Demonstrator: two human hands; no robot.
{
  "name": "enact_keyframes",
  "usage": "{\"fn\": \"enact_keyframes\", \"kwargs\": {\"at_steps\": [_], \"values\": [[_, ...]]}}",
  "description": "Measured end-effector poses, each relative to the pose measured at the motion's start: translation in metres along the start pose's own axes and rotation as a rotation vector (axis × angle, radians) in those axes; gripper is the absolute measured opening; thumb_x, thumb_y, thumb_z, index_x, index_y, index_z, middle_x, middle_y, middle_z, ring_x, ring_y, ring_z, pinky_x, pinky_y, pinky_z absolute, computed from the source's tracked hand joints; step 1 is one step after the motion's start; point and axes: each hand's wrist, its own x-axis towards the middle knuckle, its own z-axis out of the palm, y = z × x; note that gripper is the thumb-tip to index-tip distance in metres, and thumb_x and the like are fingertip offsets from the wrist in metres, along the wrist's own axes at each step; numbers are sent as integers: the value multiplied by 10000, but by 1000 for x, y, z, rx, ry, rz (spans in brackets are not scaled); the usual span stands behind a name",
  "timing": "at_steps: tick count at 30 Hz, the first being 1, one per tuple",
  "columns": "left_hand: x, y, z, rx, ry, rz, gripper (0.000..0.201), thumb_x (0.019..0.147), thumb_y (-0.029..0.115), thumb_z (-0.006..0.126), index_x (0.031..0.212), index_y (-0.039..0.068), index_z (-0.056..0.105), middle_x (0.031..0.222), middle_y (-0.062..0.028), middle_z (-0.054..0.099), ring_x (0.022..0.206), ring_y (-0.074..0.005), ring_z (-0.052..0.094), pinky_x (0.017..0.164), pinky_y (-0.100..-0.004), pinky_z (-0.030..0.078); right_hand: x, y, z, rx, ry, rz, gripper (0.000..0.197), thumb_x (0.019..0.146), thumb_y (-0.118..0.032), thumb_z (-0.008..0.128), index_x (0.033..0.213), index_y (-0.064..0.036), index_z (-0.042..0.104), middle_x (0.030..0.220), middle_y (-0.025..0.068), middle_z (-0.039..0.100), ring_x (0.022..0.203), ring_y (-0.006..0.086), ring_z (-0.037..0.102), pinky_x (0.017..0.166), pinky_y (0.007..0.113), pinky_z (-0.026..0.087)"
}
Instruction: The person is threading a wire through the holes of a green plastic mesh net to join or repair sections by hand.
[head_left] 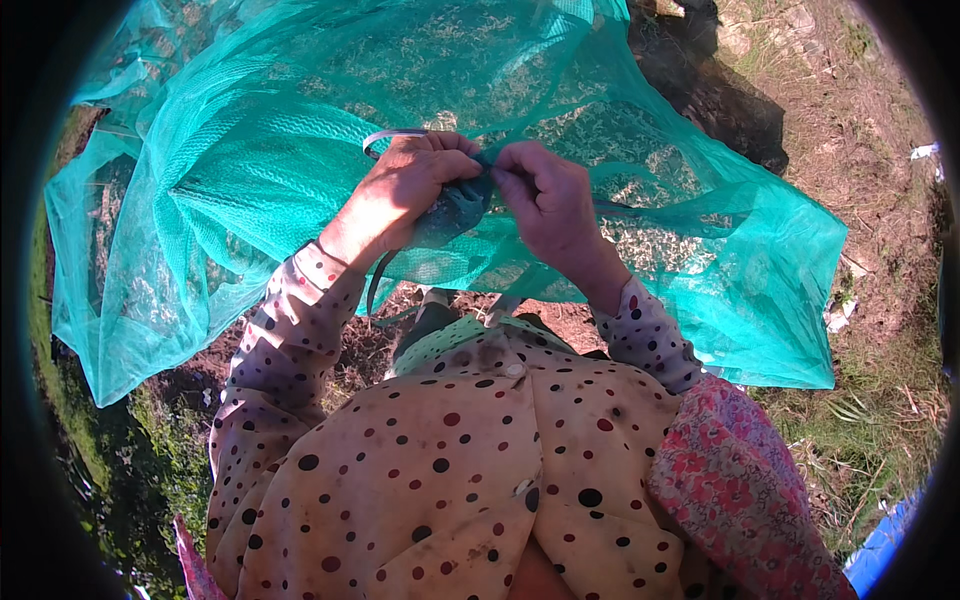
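A large sheet of teal-green mesh netting [270, 190] spreads out in front of me, bunched and folded at the left. My left hand [405, 185] is closed, its thumb and fingers pinching a gathered, darker lump of the netting. Close beside it, my right hand [548, 200] pinches the same gathered bit, thumb against fingers. The fingertips of both hands nearly meet there. A thin strap [376, 283] loops over the left hand and hangs down below it. Exactly what lies between the fingertips is too small to make out.
Under and around the net lies dry, grassy ground [800, 110]. Green plants [150, 450] grow at the lower left. A dark shadowed patch [715, 100] lies at the upper right. Something blue [885, 540] shows at the lower right edge. My shoes stand just below the net.
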Motion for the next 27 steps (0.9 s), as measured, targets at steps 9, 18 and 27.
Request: {"fn": "enact_keyframes", "kwargs": {"at_steps": [9,18,27], "values": [[-6,1,2,80,20,118,102,763,42,533,821,-41,550,718,-67,563,607,-108,542,528,-222,441,0,3,2,-48,20,-117,59,759,-59,587,808,-41,561,728,117,580,612,297,581,508,354,447],[-2,-1,-1,57,-4,85,86,763,39,525,800,-37,547,700,-53,551,582,-94,528,503,-217,423,0,0,3,-108,-1,-100,44,761,-71,569,772,-54,531,689,113,564,590,311,558,486,382,417],[1,-1,-1,-57,-21,-16,108,772,37,509,792,-56,559,698,-65,553,564,-88,512,506,-207,409,-1,3,3,-169,-18,-121,50,748,-76,564,758,-63,517,671,102,552,564,304,547,456,391,396]]}}
